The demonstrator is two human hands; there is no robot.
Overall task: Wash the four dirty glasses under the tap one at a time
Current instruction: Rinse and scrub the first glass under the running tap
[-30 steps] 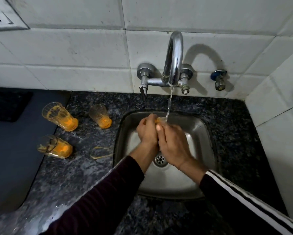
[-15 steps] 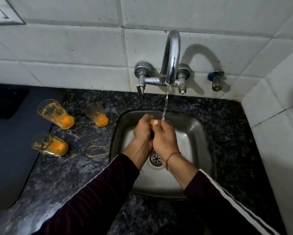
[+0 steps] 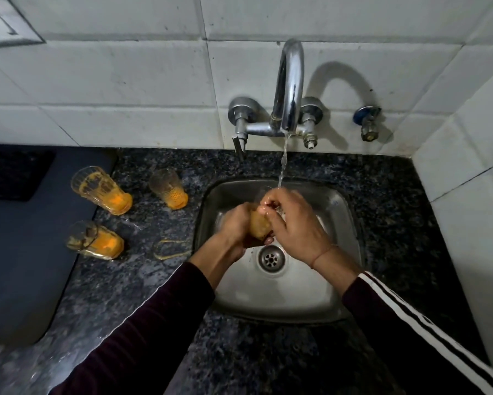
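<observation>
Orange-smeared glass (image 3: pixel 259 225) over steel sink (image 3: pixel 336 206)

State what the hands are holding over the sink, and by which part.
One dirty glass: the left hand grips its body from the side, while the right hand curls its fingers at the rim end, under the running water.
</observation>
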